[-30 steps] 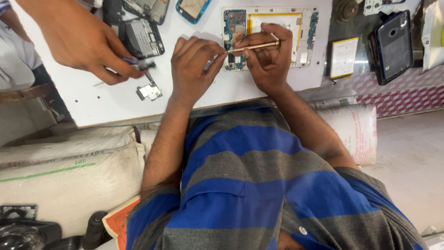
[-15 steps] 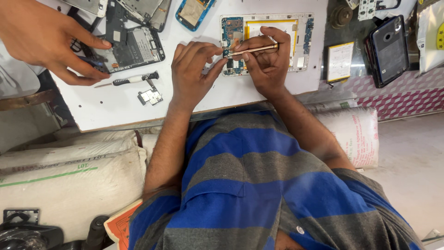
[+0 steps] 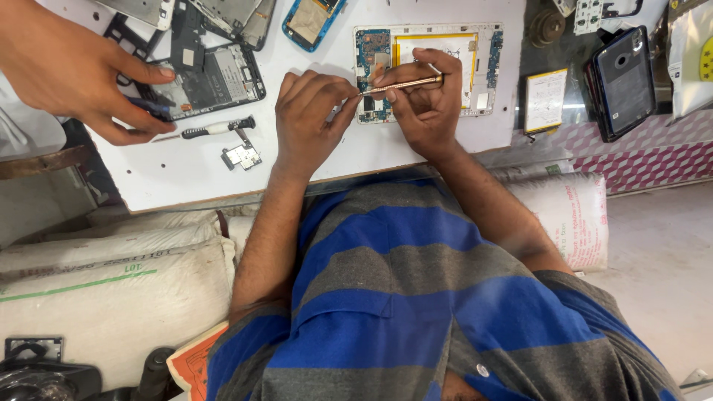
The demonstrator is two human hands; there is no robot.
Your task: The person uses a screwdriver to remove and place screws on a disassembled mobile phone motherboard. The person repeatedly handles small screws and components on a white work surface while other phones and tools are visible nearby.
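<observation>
An opened white tablet (image 3: 486,67) with a yellow-edged battery and a blue circuit board lies on the white table (image 3: 386,148). My right hand (image 3: 427,108) holds a thin copper-coloured screwdriver (image 3: 405,83) almost level, its tip at the circuit board's left edge. My left hand (image 3: 306,122) rests on the table beside the tablet, fingers curled, thumb and forefinger pinched at the screwdriver's tip.
Another person's hand (image 3: 70,67) at the upper left grips a blue-handled tool over a dismantled phone (image 3: 212,74). A black-and-white screwdriver (image 3: 215,128), a small metal part (image 3: 241,156), a blue phone shell (image 3: 312,18) and a black phone (image 3: 624,82) lie around. White sacks (image 3: 111,297) sit below the table.
The other person's hand has drawn back to the upper left, leaving the black-and-white screwdriver on the table. My two hands stay at the tablet's circuit board.
</observation>
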